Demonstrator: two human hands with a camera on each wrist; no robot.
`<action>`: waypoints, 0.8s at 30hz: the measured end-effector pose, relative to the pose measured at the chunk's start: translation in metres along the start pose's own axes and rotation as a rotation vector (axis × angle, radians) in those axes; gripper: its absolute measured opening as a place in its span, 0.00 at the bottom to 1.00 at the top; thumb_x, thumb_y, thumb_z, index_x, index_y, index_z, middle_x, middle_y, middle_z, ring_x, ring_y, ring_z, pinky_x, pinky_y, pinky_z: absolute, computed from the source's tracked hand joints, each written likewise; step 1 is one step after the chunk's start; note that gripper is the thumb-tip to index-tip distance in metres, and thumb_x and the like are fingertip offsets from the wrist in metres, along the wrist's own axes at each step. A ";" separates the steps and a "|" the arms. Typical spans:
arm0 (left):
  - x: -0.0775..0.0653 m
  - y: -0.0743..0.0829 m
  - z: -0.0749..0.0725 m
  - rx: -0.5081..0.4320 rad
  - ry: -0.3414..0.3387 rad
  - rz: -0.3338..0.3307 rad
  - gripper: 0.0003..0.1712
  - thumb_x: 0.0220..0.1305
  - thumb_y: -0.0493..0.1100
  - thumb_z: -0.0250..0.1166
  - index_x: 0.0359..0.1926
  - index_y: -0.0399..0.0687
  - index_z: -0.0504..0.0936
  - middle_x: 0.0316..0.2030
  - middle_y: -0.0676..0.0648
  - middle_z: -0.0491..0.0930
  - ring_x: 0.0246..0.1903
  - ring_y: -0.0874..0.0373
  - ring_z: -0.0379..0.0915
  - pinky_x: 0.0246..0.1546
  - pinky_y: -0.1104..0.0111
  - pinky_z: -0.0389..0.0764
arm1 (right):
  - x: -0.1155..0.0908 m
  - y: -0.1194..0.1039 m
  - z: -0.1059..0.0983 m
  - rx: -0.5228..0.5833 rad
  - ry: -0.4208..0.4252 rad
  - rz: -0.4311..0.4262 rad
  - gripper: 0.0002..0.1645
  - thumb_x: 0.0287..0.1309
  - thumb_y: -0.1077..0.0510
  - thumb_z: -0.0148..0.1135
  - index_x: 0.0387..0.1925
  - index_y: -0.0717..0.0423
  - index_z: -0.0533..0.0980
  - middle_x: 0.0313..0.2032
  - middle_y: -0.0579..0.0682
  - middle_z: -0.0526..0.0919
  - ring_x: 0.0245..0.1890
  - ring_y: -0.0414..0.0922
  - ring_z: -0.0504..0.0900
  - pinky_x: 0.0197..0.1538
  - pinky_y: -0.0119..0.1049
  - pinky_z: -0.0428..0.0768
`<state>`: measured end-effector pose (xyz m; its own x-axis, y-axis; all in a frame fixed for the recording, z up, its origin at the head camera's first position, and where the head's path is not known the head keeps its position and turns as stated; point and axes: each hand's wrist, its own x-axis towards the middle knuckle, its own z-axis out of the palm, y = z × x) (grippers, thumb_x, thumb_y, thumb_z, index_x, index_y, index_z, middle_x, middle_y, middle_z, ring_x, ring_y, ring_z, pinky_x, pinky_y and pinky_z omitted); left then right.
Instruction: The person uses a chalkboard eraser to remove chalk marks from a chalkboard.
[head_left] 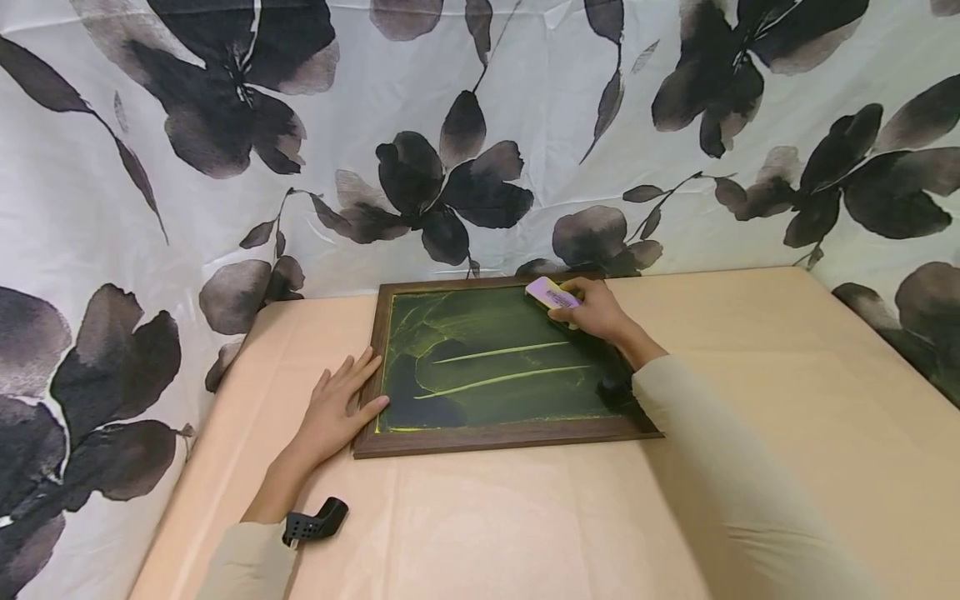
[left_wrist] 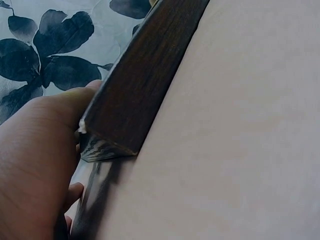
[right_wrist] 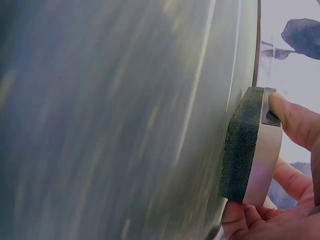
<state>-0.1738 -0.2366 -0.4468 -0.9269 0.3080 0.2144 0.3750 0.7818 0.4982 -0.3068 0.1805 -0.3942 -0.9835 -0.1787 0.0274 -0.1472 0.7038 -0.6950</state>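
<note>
Eraser [head_left: 551, 292], pale purple block with dark felt pad, pinched between thumb and fingers of the right hand [head_left: 596, 310], over the far right part of a dark green chalkboard [head_left: 517, 404] in a brown wooden frame [head_left: 510, 436]. Felt faces the board; cannot tell if all of it touches. Left hand [head_left: 336, 408]: fingers straight and spread, tips resting on the frame's left side. Peach-coloured worktop [head_left: 495, 525] beneath the board and both sets of fingers.

Step looks like wiping. To do it well, I'd say: felt flat, pressure even, overlapping strokes from the right fingers leftward, left fingers bracing the frame against sliding. Smears to the left of the right fingers probably want a second pass.

Count: one eraser, one framed board, two thin yellow chalk lines [head_left: 501, 352] nearer the person than the right fingers, two hands, one black wrist device [head_left: 318, 521] behind the left fingers
</note>
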 end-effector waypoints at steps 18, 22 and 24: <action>0.003 0.001 0.001 0.014 0.026 0.020 0.40 0.65 0.59 0.59 0.72 0.48 0.61 0.72 0.44 0.52 0.70 0.39 0.44 0.65 0.40 0.37 | 0.019 -0.052 0.051 0.141 -0.092 -0.025 0.37 0.53 0.57 0.71 0.62 0.62 0.68 0.42 0.62 0.76 0.28 0.50 0.80 0.28 0.37 0.80; 0.002 0.000 0.003 0.014 0.038 0.021 0.40 0.65 0.59 0.60 0.72 0.48 0.61 0.72 0.44 0.52 0.70 0.39 0.44 0.66 0.40 0.37 | 0.022 -0.066 0.066 0.151 -0.109 -0.037 0.36 0.52 0.58 0.71 0.62 0.63 0.69 0.44 0.62 0.76 0.27 0.49 0.81 0.28 0.37 0.80; 0.001 0.000 0.004 0.011 0.045 0.021 0.39 0.65 0.58 0.60 0.72 0.48 0.61 0.72 0.44 0.53 0.70 0.39 0.45 0.65 0.39 0.36 | 0.024 -0.072 0.074 0.148 -0.119 -0.039 0.36 0.52 0.57 0.72 0.62 0.62 0.69 0.45 0.62 0.76 0.27 0.48 0.81 0.28 0.37 0.80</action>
<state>-0.1749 -0.2338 -0.4498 -0.9173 0.2996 0.2622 0.3935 0.7817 0.4838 -0.3115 0.0746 -0.3965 -0.9567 -0.2903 -0.0225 -0.1596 0.5874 -0.7934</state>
